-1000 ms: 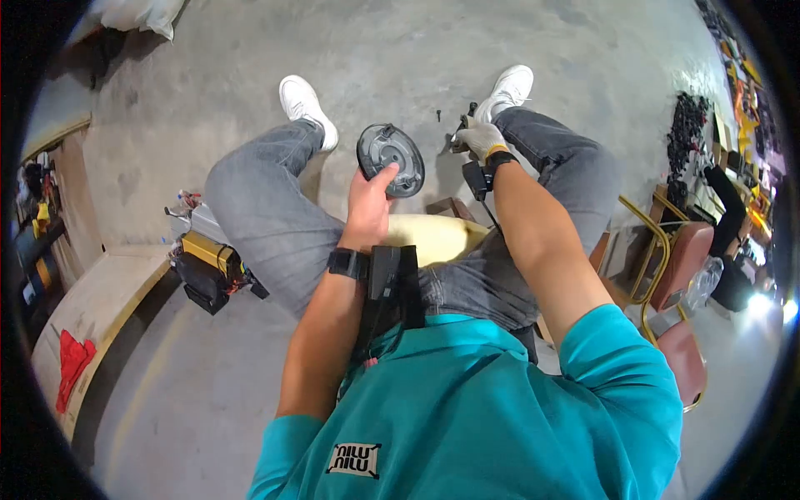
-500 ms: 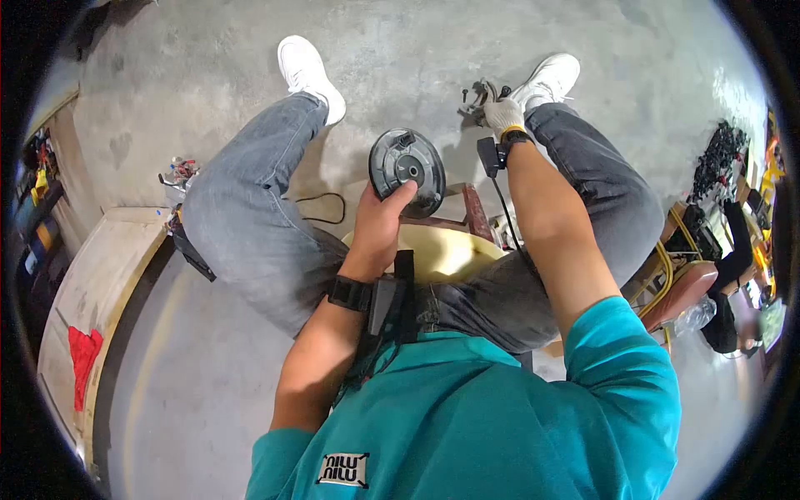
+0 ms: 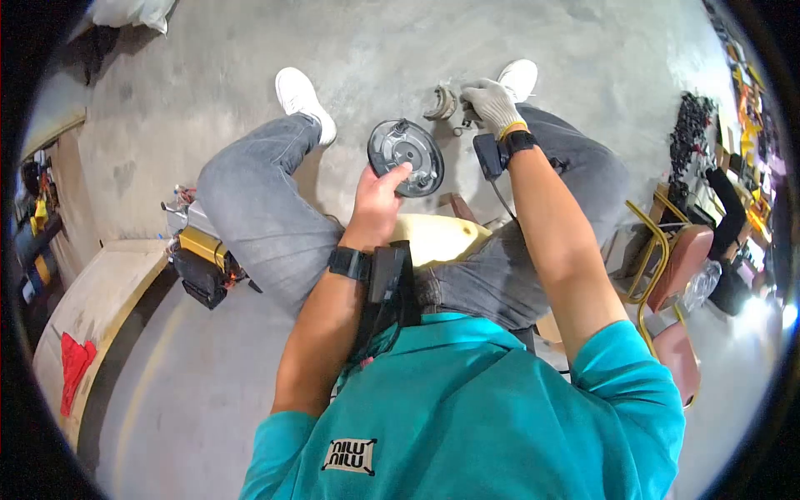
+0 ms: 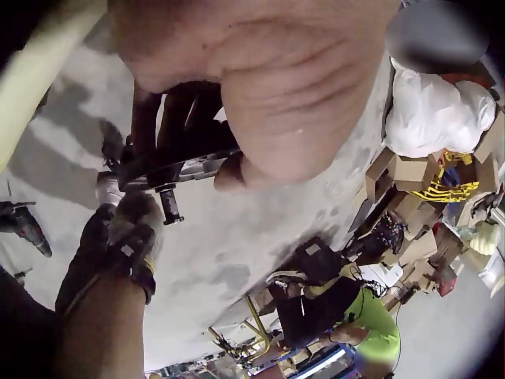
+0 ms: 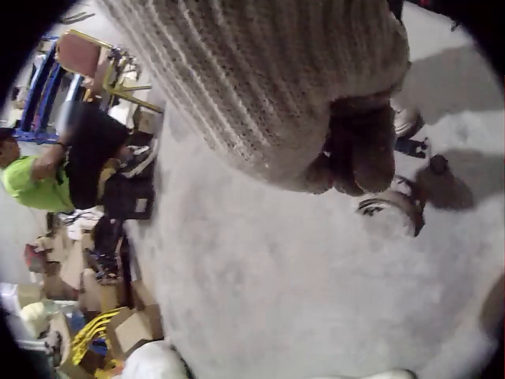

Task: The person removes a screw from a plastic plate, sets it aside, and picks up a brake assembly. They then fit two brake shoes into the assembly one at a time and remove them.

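Note:
My bare left hand [image 3: 379,197] grips a round black metal plate [image 3: 406,137] by its near edge, thumb over its ribbed, hollow face. A hole sits at the plate's centre. In the left wrist view the plate is nearly edge-on, and a short dark stub [image 4: 169,204] shows below it. Over the floor, my gloved right hand [image 3: 493,104] has its fingers curled round a small dark metal part [image 3: 467,123], mostly hidden by the glove. Curved brake shoes [image 3: 442,102] lie on the floor just left of that hand; the right wrist view shows them beyond the fingertips.
Between my legs is a yellowish surface [image 3: 437,238]. A bench with a red cloth [image 3: 77,367] stands to the left, beside a black and yellow device [image 3: 204,258]. Chairs [image 3: 679,267] are to the right. A person in a bright green top [image 5: 39,181] is farther off.
My right hand has come away from the brake shoes, which now lie farther left on the floor. The left hand still holds the plate, its face turned slightly differently.

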`<state>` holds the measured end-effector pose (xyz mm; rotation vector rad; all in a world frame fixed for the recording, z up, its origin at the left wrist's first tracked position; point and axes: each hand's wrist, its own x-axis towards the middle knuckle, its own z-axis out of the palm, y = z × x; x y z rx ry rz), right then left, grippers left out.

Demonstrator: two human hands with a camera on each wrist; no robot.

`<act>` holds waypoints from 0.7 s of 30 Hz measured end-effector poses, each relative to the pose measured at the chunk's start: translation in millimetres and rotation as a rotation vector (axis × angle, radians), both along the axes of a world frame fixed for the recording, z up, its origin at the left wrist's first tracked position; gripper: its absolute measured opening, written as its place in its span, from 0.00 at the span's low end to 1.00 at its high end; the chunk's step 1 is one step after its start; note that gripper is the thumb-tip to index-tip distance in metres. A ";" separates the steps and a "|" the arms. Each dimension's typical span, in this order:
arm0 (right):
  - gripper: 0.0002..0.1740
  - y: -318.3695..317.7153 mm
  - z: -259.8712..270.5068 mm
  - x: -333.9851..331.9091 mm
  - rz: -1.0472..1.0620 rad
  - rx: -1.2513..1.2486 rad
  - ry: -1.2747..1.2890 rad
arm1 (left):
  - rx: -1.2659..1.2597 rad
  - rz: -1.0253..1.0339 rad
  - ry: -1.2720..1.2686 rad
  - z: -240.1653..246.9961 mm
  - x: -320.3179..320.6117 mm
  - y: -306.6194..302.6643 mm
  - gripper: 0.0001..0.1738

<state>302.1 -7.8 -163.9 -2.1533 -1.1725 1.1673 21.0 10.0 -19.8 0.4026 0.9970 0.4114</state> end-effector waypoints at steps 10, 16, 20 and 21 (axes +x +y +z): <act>0.19 -46.9 218.3 -86.1 -0.194 0.231 0.274 | 0.097 -0.152 -0.131 4.7 -0.9 -10.1 0.19; 0.18 -79.4 214.7 -103.5 -0.257 0.225 0.268 | 0.336 -0.364 -0.052 -0.2 -0.4 -16.2 0.23; 0.19 -74.7 213.2 -101.0 -0.232 0.121 0.181 | 0.481 -0.448 0.016 9.1 2.9 -19.7 0.26; 0.19 -74.5 212.8 -100.4 -0.231 0.122 0.182 | 0.505 -0.444 0.019 12.1 3.6 -20.5 0.26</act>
